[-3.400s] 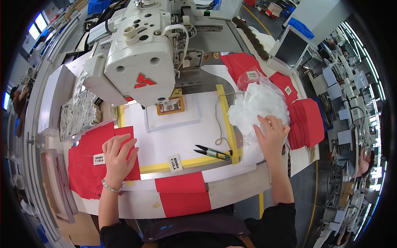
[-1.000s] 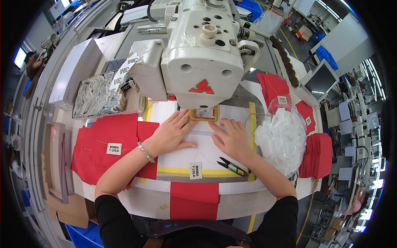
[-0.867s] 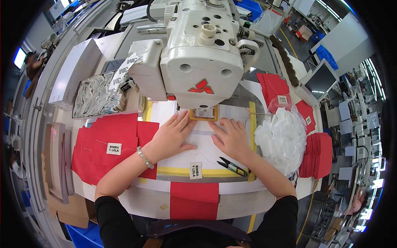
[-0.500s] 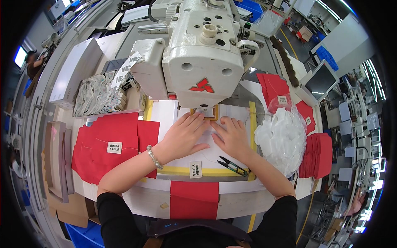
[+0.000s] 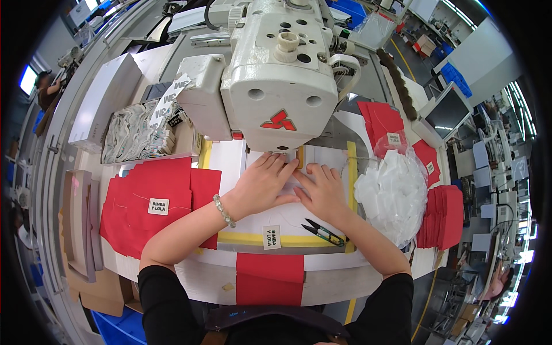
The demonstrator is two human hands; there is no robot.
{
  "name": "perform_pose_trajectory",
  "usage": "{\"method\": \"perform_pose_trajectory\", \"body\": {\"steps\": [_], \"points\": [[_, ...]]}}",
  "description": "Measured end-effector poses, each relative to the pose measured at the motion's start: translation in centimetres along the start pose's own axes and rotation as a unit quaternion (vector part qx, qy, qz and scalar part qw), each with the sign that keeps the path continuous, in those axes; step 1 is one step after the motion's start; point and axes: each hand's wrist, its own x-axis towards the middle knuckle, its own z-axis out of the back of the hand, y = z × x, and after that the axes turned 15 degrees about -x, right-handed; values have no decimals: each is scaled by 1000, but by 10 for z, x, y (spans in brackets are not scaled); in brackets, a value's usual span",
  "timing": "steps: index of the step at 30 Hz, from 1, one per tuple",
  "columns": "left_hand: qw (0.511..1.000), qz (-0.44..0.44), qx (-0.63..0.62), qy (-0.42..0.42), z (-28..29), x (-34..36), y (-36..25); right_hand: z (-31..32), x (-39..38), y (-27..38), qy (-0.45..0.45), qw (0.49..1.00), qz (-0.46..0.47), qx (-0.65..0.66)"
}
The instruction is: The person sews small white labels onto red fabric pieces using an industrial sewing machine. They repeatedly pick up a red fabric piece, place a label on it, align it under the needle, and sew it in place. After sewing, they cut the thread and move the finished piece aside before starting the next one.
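My left hand (image 5: 263,183), with a beaded bracelet at its wrist, reaches under the head of a white sewing machine (image 5: 282,86). Its fingers are stretched, and the fingertips are partly hidden beside a yellow frame (image 5: 299,156). Close by on the right, my right hand (image 5: 322,192) rests with bent, spread fingers on the white work plate (image 5: 270,223). The thumbs nearly meet. No held thing shows in either hand. A small cream label (image 5: 272,237) lies at the plate's front edge, and dark thread snips (image 5: 324,232) lie right of it.
Red fabric pieces (image 5: 135,215) are stacked at the left; a red piece (image 5: 270,279) hangs at the front edge. On the right sit a bag of white pieces (image 5: 391,198) and more red stacks (image 5: 441,217). A box of folded labels (image 5: 138,135) stands back left.
My left hand has shifted slightly, its thumb now closer to my right hand, and its fingers cover more under the machine head. The machine head has moved a little left and lower.
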Motion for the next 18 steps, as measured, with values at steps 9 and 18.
{"method": "perform_pose_trajectory", "body": {"steps": [9, 18], "points": [[999, 12, -15, -31, -6, 7, 0, -1, -2, -1, 9, 1000, 0, 11], [997, -2, -66, -35, 2, 5, 6, 19, -17, 3, 4, 1000, -26, 2]]}}
